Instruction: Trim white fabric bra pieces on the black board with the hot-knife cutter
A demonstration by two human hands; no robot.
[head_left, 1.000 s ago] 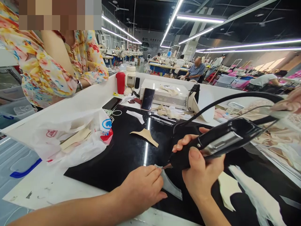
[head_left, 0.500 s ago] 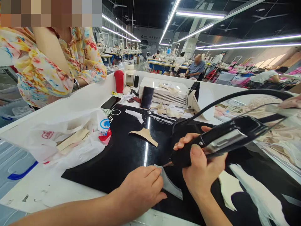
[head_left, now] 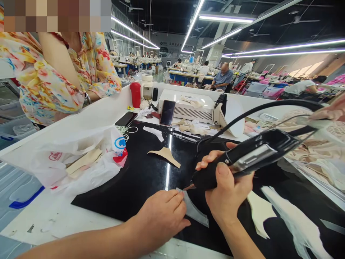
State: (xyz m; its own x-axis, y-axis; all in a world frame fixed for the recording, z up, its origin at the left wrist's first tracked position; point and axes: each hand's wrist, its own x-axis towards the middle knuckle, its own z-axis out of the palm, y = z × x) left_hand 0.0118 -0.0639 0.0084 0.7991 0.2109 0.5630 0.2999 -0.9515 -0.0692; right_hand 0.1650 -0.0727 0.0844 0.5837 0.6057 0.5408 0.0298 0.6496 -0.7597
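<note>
My left hand [head_left: 164,216] is closed, its fingertips pressed together on the upper end of a translucent curved piece [head_left: 196,212] lying on the black mat [head_left: 129,196]. My right hand [head_left: 231,194] wraps round a black corded hand tool [head_left: 258,153] with a silver lever; its exact kind is unclear. Its narrow coppery tip points down-left, close to the translucent piece at my left fingertips. I cannot tell whether tip and piece touch. Beyond my hands lies a tan curved piece [head_left: 165,156]. Right of my right wrist are a cream piece [head_left: 260,214] and a crumpled white strip [head_left: 293,219].
A white plastic bag [head_left: 83,183] with beige pieces sits left. At the back are a red cup [head_left: 135,95], a phone [head_left: 167,112] and a white vented box [head_left: 191,104]. A person in a floral top [head_left: 54,79] leans at the left wall. Another person's blurred hand [head_left: 330,111] is by the cable.
My right hand and the black tool have shifted slightly left and the tip is nearer my left fingertips. My left hand stays on the translucent piece. The view has shifted a little.
</note>
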